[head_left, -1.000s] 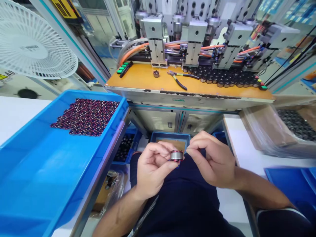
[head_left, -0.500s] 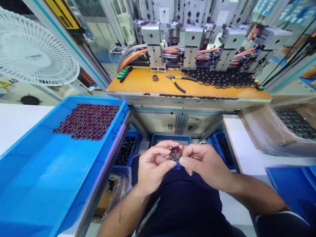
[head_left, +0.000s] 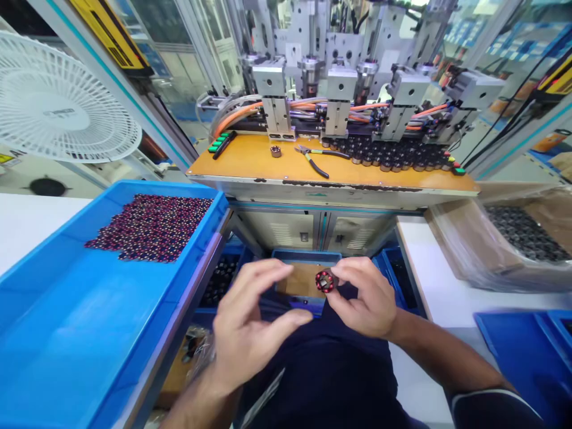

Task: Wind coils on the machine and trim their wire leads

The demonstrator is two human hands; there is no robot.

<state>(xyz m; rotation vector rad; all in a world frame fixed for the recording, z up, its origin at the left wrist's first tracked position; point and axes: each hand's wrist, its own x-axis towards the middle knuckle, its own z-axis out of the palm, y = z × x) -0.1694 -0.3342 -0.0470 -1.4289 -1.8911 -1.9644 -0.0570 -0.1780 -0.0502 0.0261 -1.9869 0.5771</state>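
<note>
My right hand [head_left: 364,298] pinches a small round motor stator [head_left: 325,281] with red windings, held up over my lap with its face toward me. My left hand [head_left: 248,328] hovers to the left of it, fingers spread and curled, holding nothing. A heap of the same red-wound stators [head_left: 152,226] lies in the far end of the big blue tray [head_left: 80,333] at my left.
An orange bench [head_left: 330,170] ahead carries cutting pliers [head_left: 315,159], one loose stator [head_left: 276,151] and rows of dark parts [head_left: 393,154] under a winding machine [head_left: 339,89]. A white fan [head_left: 58,107] stands left. Blue bins [head_left: 308,280] sit below; a plastic-lined box [head_left: 513,244] right.
My left hand has let go of the stator and drawn back to the left, opening. My right hand now holds the stator alone, turned face-on.
</note>
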